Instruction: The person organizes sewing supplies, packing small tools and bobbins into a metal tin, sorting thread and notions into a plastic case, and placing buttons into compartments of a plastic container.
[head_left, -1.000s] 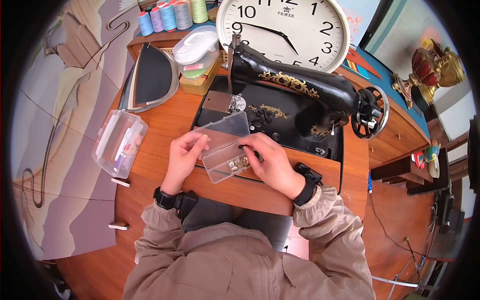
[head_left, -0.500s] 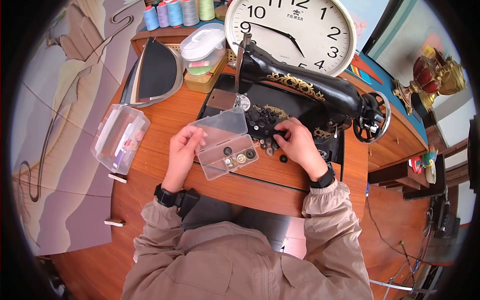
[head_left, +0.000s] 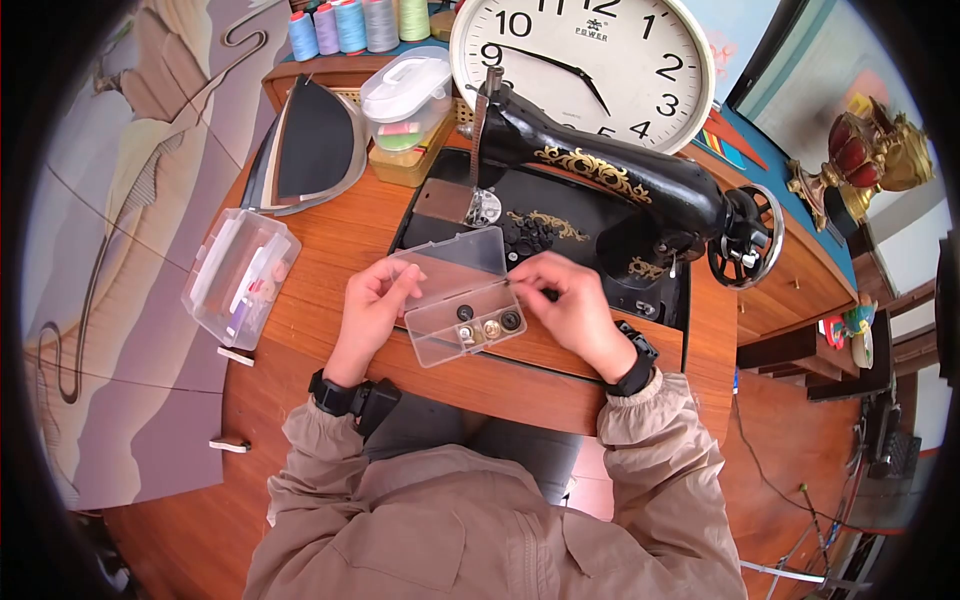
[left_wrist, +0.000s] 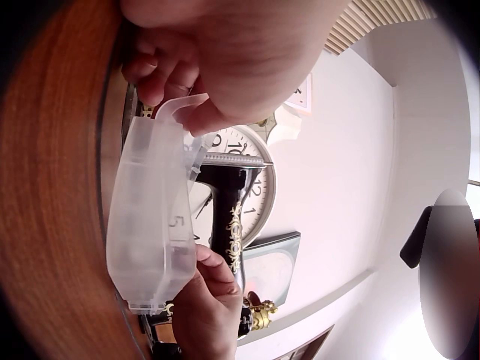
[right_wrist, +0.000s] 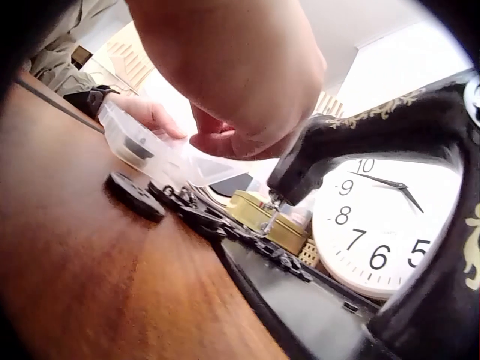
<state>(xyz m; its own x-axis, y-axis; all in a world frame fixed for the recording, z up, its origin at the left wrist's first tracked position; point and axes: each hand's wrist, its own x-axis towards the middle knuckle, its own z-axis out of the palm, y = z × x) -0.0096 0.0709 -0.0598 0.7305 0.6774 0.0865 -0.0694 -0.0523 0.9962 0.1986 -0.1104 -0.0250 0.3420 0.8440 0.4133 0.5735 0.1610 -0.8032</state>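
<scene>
A clear plastic compartment box is tilted over the wooden table with its lid raised. Several black and metallic buttons lie inside it. My left hand grips the box at its left side, fingers curled at the lid's edge. At the box's right edge, my right hand has thumb and forefinger pinched together, a small dark button at the fingertips, mostly hidden. Behind the box, a pile of black buttons lies on the sewing machine bed. In the right wrist view a large black button stands out close by.
The black sewing machine stands just behind the hands, its handwheel at right. A large clock leans behind it. An open clear container and a lidded one are at left, with thread spools behind.
My right hand went from the box to the button pile, then came back left to the box's right edge. My left hand kept its hold, the box shifting slightly.
</scene>
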